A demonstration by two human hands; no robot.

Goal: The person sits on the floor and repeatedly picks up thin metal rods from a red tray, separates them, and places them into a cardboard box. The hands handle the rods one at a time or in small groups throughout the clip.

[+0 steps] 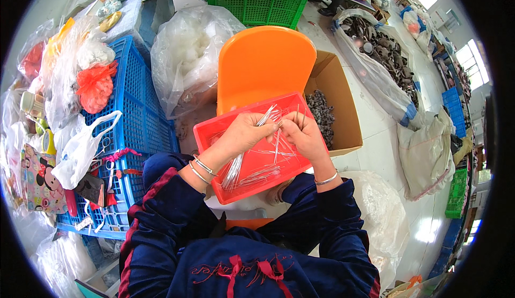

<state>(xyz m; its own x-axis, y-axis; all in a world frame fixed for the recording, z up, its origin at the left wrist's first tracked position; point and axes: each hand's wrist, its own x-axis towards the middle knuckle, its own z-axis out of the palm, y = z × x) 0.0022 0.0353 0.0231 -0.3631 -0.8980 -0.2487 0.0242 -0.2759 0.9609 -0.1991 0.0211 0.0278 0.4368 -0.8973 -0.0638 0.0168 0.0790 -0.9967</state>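
At the near side of a smooth orange plastic chair (266, 65)—a shallow, rectangular red plastic tray (271, 181); over it, the right hand (304, 133), fingertips pinched together, hold unclear—and the left hand (251, 131), clamped on a bundle of thin silvery wires (233, 172).

Cannot make out any detail at the pinch of the right hand (302, 133), too small to tell. Can follow the silvery bundle (233, 172) only at both ends, with the middle covered by the left hand (248, 132). Lose the lower part of the orange chair (264, 67) behind the red tray (252, 190).
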